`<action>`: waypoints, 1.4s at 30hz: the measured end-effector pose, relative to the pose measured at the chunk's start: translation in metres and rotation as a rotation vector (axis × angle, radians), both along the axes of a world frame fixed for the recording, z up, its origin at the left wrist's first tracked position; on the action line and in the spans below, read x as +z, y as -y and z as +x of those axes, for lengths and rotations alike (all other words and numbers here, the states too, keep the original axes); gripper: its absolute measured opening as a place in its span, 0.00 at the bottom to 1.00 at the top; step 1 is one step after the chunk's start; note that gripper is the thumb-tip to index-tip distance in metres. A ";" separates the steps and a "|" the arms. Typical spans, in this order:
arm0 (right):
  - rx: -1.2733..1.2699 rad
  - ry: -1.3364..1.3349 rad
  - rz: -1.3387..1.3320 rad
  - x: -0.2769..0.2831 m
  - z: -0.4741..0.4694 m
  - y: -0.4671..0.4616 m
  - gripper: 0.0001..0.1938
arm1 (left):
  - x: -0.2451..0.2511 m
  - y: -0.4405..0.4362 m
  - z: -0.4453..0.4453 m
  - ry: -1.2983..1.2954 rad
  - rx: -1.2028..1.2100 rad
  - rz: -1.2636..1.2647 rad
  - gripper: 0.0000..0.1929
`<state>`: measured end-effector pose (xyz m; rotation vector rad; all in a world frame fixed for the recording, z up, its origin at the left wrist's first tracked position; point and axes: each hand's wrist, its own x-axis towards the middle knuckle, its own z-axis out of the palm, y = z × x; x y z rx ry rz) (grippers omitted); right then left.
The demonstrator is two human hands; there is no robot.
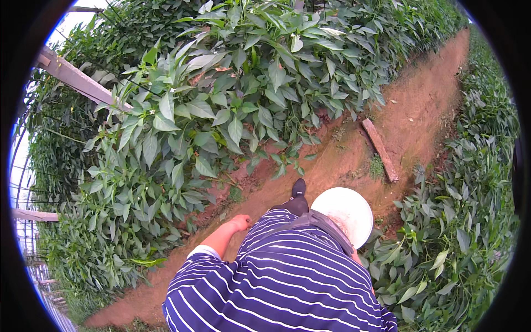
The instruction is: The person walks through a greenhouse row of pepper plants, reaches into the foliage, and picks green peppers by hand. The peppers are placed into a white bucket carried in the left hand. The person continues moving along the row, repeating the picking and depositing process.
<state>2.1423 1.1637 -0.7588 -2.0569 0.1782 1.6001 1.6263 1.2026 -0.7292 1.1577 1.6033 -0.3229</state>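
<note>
My left hand (242,222) hangs beside my striped shirt over the soil path, its fingers curled and nothing seen in it. A round white container (342,207), like a bucket or basin, is against my right side, with brownish marks on its surface. Dark cloth at my waist overlaps its near edge. A strip of my right arm shows below the container; the right hand itself is hidden by my body and the container, so its grip is not visible. Leafy pepper plants (235,128) stand ahead and to the left, with small white flowers and a few green peppers among the leaves.
A bare soil path (419,103) runs diagonally between the plant rows. A short wooden board or brick-like bar (379,149) lies across it ahead. More plants (452,236) border the right side. A pale post (83,81) slants into the foliage at upper left; my dark shoe (298,188) is on the path.
</note>
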 end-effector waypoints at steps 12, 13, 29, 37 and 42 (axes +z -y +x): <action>-0.021 0.085 0.077 0.046 0.137 -0.171 0.14 | 0.002 -0.200 0.087 0.248 0.598 0.100 0.14; 0.018 0.054 0.071 0.052 0.143 -0.181 0.13 | 0.004 -0.206 0.095 0.232 0.615 0.100 0.14; 0.073 -0.151 0.009 -0.001 0.274 -0.291 0.11 | 0.023 -0.219 0.275 -0.081 0.300 0.067 0.12; 0.029 -0.198 0.099 -0.006 0.297 -0.294 0.11 | 0.048 -0.307 0.323 -0.006 0.312 0.127 0.13; -0.057 -0.190 0.087 0.018 0.322 -0.342 0.10 | 0.010 -0.329 0.320 -0.032 0.350 -0.046 0.11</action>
